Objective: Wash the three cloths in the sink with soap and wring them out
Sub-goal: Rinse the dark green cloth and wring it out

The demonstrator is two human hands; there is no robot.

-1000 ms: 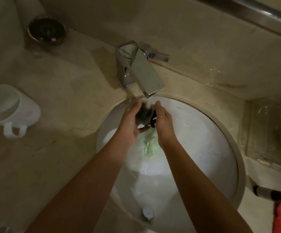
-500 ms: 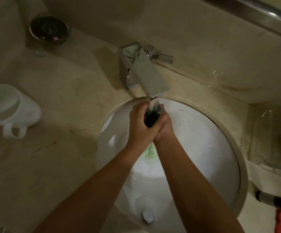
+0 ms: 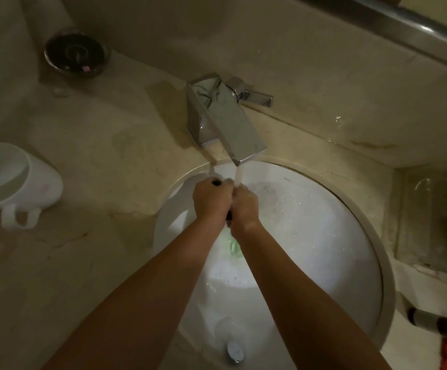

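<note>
I hold the dark cloth [image 3: 217, 182] squeezed between my left hand [image 3: 211, 197] and right hand [image 3: 244, 206], fingers curled tight on it, under the water from the tap [image 3: 230, 124]. A green cloth [image 3: 231, 245] lies below in the sink [image 3: 323, 236] (soapy water there). I think this is the rinse; next I should twist hard to wring it

I can read no text, label, brand or number anywhere here. The tap [image 3: 225, 121] bears no marking I can make out, nor does the white cup [image 3: 14, 180], and the small pink speck in the dark dish [image 3: 75, 54] is too blurred to read.
</note>
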